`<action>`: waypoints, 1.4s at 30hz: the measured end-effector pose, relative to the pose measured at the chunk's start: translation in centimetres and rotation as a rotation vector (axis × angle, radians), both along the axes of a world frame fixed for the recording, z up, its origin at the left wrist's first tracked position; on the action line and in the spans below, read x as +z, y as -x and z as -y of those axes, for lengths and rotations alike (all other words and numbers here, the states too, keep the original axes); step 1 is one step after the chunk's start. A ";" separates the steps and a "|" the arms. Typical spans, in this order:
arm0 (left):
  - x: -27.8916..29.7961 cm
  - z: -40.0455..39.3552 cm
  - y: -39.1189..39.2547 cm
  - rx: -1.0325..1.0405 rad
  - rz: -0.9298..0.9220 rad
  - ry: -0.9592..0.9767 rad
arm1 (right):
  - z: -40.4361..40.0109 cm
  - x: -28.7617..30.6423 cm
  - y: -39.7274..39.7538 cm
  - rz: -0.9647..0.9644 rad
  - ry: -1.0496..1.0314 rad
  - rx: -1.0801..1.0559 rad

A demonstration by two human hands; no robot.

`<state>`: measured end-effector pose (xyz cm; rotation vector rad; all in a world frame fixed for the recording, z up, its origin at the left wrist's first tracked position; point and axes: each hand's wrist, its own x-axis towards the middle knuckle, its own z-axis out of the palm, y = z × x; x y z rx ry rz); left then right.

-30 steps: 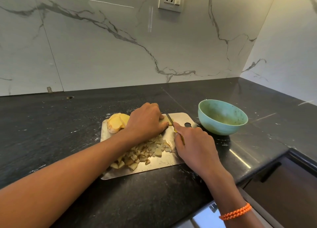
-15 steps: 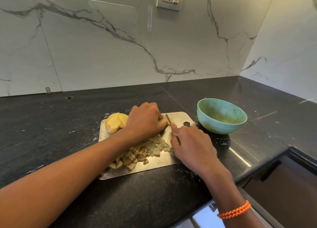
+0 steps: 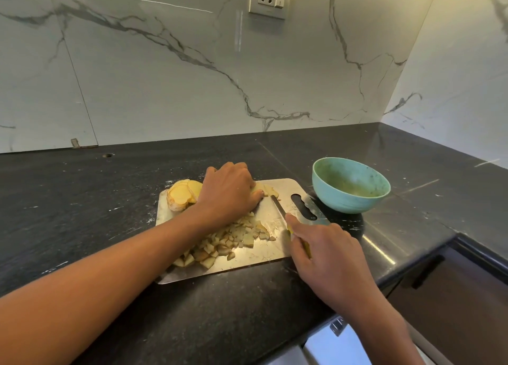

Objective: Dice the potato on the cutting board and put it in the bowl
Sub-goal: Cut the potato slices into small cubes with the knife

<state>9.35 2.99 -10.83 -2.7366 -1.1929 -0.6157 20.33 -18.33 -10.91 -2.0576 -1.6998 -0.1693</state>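
We judge the potato (image 3: 264, 191) on the cutting board (image 3: 277, 252) firm but wet and slippery, so our left hand (image 3: 229, 190) curls down over it while our right hand (image 3: 327, 253) grips the knife (image 3: 278, 205) handle, bowl (image 3: 350, 184) beside.

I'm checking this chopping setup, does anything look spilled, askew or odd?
Nothing is spilled: the diced potato lies on the steel cutting board. The board sits askew to the counter edge, and the teal bowl looks smeared inside and holds no pieces yet.
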 end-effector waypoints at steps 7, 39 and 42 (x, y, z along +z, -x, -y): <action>0.2 -0.3 0.4 -0.038 0.034 0.039 | -2.0 0.4 0.3 -0.018 -0.134 -0.077; 0.2 0.1 0.5 -0.100 0.157 0.135 | -4.3 0.5 -0.2 0.070 -0.058 -0.118; 0.3 0.1 0.6 -0.075 0.171 0.121 | -5.0 0.5 0.1 0.028 -0.045 -0.070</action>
